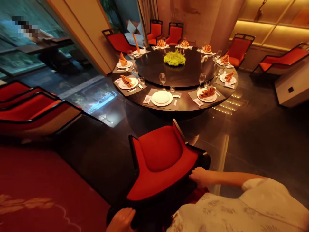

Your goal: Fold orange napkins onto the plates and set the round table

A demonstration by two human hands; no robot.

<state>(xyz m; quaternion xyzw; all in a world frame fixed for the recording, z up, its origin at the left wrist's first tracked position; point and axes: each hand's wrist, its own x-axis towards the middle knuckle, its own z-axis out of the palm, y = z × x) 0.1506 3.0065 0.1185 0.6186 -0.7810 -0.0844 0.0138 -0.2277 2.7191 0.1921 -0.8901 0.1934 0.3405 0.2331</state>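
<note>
Right in front of me stands a red upholstered armchair (160,148) with a dark frame, its seat facing the round table. My left hand (122,220) is closed on the near left part of the chair's back, at the bottom edge of the view. On the near right side of the back, my right hand (201,176) grips the dark frame with its fingers curled. The undersides of both grips are hidden. Beyond the chair, a place setting with a stacked white plate (161,97) lies on a grey placemat (154,92), with no napkin on it.
A large dark round table (137,98) carries wine glasses, folded orange napkins on plates, and yellow-green flowers (174,58) at its centre. Other red chairs (38,103) stand at the left; more are around the back. A pale cabinet (289,83) is at the right. A person (36,35) is far left.
</note>
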